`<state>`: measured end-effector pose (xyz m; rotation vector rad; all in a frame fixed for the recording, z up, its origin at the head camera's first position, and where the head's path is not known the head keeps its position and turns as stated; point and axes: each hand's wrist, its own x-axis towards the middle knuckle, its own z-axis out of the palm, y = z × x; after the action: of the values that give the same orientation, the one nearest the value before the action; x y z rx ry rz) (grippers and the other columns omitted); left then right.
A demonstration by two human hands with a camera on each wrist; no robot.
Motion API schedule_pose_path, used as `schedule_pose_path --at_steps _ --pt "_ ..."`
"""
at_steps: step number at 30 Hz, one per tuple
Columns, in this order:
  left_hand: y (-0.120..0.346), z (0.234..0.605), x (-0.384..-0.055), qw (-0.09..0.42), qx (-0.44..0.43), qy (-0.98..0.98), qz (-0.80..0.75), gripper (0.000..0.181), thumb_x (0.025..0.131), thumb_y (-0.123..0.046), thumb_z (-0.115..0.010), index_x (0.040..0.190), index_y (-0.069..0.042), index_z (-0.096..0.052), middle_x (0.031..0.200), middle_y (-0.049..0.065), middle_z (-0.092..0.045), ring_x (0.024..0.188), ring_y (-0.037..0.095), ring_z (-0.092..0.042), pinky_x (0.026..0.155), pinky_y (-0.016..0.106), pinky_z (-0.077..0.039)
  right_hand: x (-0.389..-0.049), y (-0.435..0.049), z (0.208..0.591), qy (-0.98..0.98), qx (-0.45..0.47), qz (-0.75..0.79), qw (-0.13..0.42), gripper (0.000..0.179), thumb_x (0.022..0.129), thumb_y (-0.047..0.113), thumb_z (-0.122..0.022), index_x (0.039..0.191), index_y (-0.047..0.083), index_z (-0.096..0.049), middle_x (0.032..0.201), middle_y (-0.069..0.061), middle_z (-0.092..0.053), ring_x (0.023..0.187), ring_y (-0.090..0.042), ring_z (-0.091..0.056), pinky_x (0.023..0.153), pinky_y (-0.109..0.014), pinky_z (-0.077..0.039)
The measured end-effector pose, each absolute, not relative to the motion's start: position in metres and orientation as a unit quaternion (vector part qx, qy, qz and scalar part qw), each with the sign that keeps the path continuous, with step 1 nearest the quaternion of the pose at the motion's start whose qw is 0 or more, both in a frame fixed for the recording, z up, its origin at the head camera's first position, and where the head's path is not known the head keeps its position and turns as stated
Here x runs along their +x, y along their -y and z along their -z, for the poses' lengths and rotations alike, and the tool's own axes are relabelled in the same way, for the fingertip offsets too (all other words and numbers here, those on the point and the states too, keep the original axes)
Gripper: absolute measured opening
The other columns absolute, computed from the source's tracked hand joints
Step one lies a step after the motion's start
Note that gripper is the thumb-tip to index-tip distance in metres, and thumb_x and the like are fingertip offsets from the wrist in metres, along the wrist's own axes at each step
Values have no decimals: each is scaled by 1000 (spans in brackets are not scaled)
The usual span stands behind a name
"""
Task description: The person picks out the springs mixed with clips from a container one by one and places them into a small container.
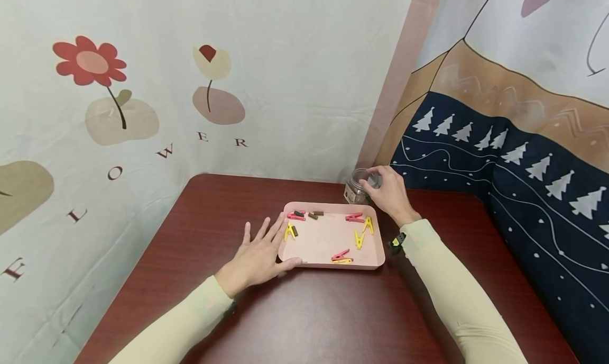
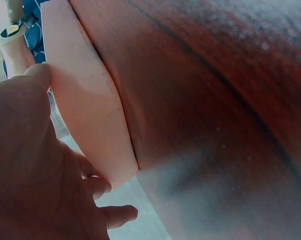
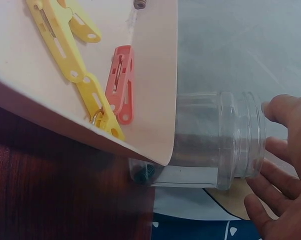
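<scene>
A pink tray (image 1: 328,237) lies on the table with pink clothespins (image 1: 354,217), yellow clothespins (image 1: 359,240) and several small dark ridged pieces (image 1: 313,216) in it. My left hand (image 1: 259,258) rests on the tray's left side, fingers spread and thumb on its front rim. Behind the tray's back right corner stands a clear jar (image 1: 356,187) with no lid on it. My right hand (image 1: 387,192) is at the jar's mouth, its loosely bent fingers and thumb spread about the rim. In the right wrist view, a dark green piece (image 3: 143,173) lies at the jar's bottom.
The dark red-brown table (image 1: 214,210) ends just behind the jar. A pale printed curtain (image 1: 285,89) hangs along its back edge, and a navy cloth with white trees (image 1: 476,152) hangs to the right.
</scene>
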<state>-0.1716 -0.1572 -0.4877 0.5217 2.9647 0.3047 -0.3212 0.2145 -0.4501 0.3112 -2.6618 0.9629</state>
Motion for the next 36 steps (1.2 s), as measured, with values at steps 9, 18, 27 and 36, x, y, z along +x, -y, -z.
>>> schedule_pose_path --at_steps 9,18,27,36 --pt "157 487 -172 57 173 -978 -103 116 107 -86 -57 188 -12 -19 200 2 -10 182 46 -25 139 88 -10 -321 -214 449 924 115 -332 150 46 110 26 -83 147 0 -73 151 -25 -70 140 -47 -69 119 -65 -62" --pt "156 486 -171 57 171 -978 -102 117 107 -86 -58 188 -11 -20 200 3 -11 182 46 -25 139 88 -10 -319 -213 448 925 115 -327 154 43 110 26 -82 145 2 -74 153 -25 -68 142 -46 -67 122 -67 -59" --pt "156 485 -171 63 170 -978 -98 116 108 -86 -56 188 -12 -19 200 2 -9 182 45 -24 140 87 -9 -316 -208 447 926 130 -314 163 39 108 24 -84 142 5 -77 152 -24 -69 145 -47 -65 126 -67 -56" --pt "157 483 -171 65 170 -978 -97 116 108 -86 -56 188 -12 -19 200 2 -10 183 45 -23 140 87 -9 -312 -200 444 926 151 -304 162 42 108 26 -86 143 6 -77 153 -22 -70 146 -47 -63 129 -70 -51"
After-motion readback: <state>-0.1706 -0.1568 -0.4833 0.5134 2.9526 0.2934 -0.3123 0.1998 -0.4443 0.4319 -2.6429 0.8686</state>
